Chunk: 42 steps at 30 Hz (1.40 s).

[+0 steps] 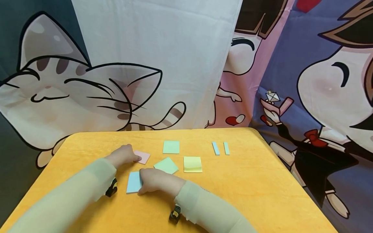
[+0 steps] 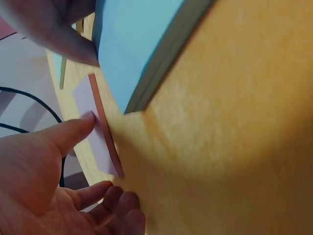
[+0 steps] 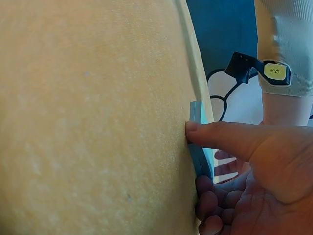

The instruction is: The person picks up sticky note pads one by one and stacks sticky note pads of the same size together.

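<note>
My left hand is at a pink sticky note pad on the left of the table. In the left wrist view its thumb lies over the pink pad, with curled fingers at the pad's lower end. Nearer to me, my right hand grips a light blue sticky note pad by its right part. The right wrist view shows the thumb across the blue pad's edge and the fingers bent at its other end. The hand hides part of the blue pad.
Beyond my right hand lie a tilted green pad, a square green pad and a yellow pad. Farther right are a narrow blue strip and a narrow green strip. A cartoon cloth hangs behind the yellow table.
</note>
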{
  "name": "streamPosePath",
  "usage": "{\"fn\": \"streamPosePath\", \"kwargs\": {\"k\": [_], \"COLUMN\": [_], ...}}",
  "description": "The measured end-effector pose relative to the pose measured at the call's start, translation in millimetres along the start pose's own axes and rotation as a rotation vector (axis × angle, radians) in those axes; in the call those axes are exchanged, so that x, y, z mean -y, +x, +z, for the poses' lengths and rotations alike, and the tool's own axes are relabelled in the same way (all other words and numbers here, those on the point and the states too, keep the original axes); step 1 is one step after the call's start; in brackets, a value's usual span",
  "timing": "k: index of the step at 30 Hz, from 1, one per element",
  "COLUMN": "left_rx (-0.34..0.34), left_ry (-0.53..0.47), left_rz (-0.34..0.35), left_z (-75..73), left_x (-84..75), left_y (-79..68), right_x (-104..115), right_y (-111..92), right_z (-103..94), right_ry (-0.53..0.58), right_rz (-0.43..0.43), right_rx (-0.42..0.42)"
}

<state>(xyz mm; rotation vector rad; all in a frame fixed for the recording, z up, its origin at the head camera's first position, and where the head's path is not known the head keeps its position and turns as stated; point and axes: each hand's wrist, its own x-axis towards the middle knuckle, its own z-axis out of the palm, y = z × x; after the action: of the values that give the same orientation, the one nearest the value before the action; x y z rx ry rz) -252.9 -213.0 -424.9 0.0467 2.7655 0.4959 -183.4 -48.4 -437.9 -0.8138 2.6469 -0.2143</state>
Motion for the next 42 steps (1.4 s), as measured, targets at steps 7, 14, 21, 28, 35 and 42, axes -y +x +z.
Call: {"fn": "streamPosePath", "kwargs": {"k": [7, 14, 21, 28, 35, 42], "left_rx": [-0.005, -0.038, -0.034, -0.066, -0.1, -0.119], "left_ry": [0.016, -0.025, -0.099, -0.146, -0.298, -0.4], "left_rz": [-0.011, -0.015, -0.026, 0.016, 0.043, 0.05], "left_z": [2.8, 7.3, 6.4, 2.1, -2.3, -4.5], "left_x": [-10.0, -11.7, -12.6, -4.6, 2.2, 9.0], "left_y": [2.1, 3.9, 0.0, -1.1, -2.4, -8.1], "right_x": [-0.7, -0.1, -0.9, -1.3, -2.2, -1.4], "right_y": [-0.2, 0.3, 1.1, 0.5, -0.6, -0.5], "right_z": [0.1, 0.9, 1.8, 1.3, 0.8, 1.2], "right_ry": [-0.004, -0.011, -0.003, 0.005, 0.008, 0.011], "right_rz": [-0.014, -0.005, -0.002, -0.008, 0.0, 0.008], "right_rx": [-0.005, -0.004, -0.003, -0.006, -0.006, 0.004]}}
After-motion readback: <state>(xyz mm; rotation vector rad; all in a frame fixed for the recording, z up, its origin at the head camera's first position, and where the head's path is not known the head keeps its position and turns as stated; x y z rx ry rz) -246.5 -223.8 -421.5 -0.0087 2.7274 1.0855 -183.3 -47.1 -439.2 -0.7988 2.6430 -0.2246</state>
